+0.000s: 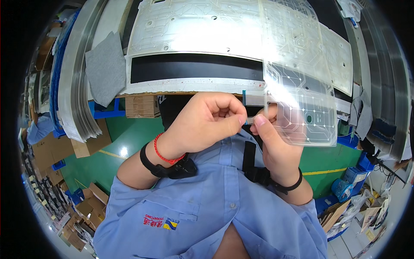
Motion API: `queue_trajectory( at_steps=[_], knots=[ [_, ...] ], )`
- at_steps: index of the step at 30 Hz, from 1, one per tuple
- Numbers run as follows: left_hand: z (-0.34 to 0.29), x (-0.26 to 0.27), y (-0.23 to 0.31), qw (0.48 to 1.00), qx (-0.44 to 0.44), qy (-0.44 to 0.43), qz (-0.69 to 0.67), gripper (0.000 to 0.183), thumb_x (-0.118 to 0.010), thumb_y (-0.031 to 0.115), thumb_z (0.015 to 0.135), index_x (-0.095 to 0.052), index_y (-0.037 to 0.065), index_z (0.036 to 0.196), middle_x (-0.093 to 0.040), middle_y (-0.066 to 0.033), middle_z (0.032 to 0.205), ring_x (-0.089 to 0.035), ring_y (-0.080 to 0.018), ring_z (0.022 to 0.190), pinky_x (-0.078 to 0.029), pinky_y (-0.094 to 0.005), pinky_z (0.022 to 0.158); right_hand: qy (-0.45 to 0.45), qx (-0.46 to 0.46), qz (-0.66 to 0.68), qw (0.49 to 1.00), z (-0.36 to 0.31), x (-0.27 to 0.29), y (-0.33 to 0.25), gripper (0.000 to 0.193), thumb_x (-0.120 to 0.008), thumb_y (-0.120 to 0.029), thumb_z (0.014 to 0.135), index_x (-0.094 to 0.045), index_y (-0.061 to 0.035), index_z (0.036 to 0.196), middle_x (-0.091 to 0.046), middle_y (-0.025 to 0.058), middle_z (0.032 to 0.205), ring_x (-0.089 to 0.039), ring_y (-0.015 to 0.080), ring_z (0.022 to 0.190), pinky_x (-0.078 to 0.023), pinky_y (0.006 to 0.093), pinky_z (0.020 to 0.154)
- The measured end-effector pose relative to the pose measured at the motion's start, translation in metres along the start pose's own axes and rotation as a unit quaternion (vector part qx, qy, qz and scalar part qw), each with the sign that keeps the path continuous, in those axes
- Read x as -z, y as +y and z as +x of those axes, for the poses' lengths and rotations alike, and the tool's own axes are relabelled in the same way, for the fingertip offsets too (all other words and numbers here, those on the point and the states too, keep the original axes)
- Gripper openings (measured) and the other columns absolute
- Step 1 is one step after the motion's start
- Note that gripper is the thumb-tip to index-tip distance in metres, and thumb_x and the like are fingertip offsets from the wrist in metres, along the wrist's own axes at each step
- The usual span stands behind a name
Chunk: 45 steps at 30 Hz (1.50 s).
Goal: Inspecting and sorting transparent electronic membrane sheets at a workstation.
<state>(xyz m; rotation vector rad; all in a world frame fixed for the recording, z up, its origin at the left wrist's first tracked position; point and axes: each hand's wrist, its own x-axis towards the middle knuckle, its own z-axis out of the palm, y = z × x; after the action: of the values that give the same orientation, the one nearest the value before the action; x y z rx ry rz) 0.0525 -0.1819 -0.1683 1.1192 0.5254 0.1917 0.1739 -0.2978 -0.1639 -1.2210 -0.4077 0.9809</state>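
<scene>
1. Floor [129,140]: green, yellow lines, visible below the bench.
2. Bench [194,69]: black surface, pale front edge, runs across the top of the view.
3. Blue shirt [207,196]: wearer's torso, close up to the bench.
4. Sheet layer [189,32]: translucent, printed traces, punched holes, lying on the bench. Strong glare in the middle.
5. Metallic sheet stack [75,86]: left of the bench, edges fanned at the near end.
6. Clear printed sheet [297,114]: the piece in hand. Right of centre, near end overhanging the bench front, far part over the sheet layer.
7. Grey cloth [105,69]: between metallic stack and sheet layer.
8. Left hand [211,114]: thumb and index tip together beside the sheet's left edge, other fingers curled. Can't tell what's between the tips.
9. Right hand [280,140]: thumb and index gripping the sheet at its left edge; part of the hand sits behind the clear film.
10. Flat tail [255,99]: sticks out left from the sheet, just above the fingertips, fine parallel lines.
11. Blue strip [244,98]: on the tail's free end.
</scene>
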Motion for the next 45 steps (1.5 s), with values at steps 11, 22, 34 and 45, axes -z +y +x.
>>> queue_trajectory(
  at_steps=[11,22,34,45],
  knots=[
    [0.004,-0.008,-0.001,0.996,0.027,-0.012,-0.080,0.011,-0.054,0.013,0.085,-0.057,0.002,0.081,-0.057,-0.0021,0.068,-0.050,-0.0050,0.059,-0.040,-0.0187,0.052,-0.048,0.048,0.076,0.995,-0.003,0.003,0.007,0.029,-0.058,0.004,0.079,-0.046,0.0013,0.105,-0.054,0.0050,0.083,-0.049,0.0068,0.071,-0.039,0.0192,0.060],
    [0.004,-0.017,0.001,0.994,0.064,-0.014,-0.093,0.011,-0.055,0.012,0.084,-0.056,0.001,0.082,-0.058,-0.0040,0.068,-0.049,-0.0058,0.057,-0.039,-0.0185,0.051,-0.037,0.023,0.096,0.994,-0.006,0.009,0.005,0.034,-0.058,0.001,0.080,-0.043,0.0017,0.110,-0.052,0.0058,0.082,-0.049,0.0085,0.070,-0.039,0.0212,0.059],
    [0.004,-0.017,0.001,0.991,0.068,0.009,-0.118,0.010,-0.054,0.010,0.083,-0.057,0.001,0.085,-0.059,-0.0044,0.071,-0.051,-0.0069,0.059,-0.039,-0.0180,0.051,-0.038,-0.008,0.117,0.992,-0.003,0.009,0.003,0.031,-0.057,-0.001,0.081,-0.044,0.0004,0.109,-0.053,0.0067,0.077,-0.052,0.0101,0.065,-0.042,0.0222,0.056],
    [0.003,-0.017,0.002,0.997,0.021,0.012,-0.073,0.011,-0.056,0.007,0.082,-0.060,-0.002,0.087,-0.059,-0.0040,0.070,-0.051,-0.0052,0.058,-0.039,-0.0170,0.051,-0.023,0.028,0.069,0.997,-0.003,0.009,0.007,0.029,-0.059,0.001,0.080,-0.043,0.0008,0.105,-0.054,0.0067,0.078,-0.051,0.0093,0.066,-0.041,0.0207,0.057]
  ],
)
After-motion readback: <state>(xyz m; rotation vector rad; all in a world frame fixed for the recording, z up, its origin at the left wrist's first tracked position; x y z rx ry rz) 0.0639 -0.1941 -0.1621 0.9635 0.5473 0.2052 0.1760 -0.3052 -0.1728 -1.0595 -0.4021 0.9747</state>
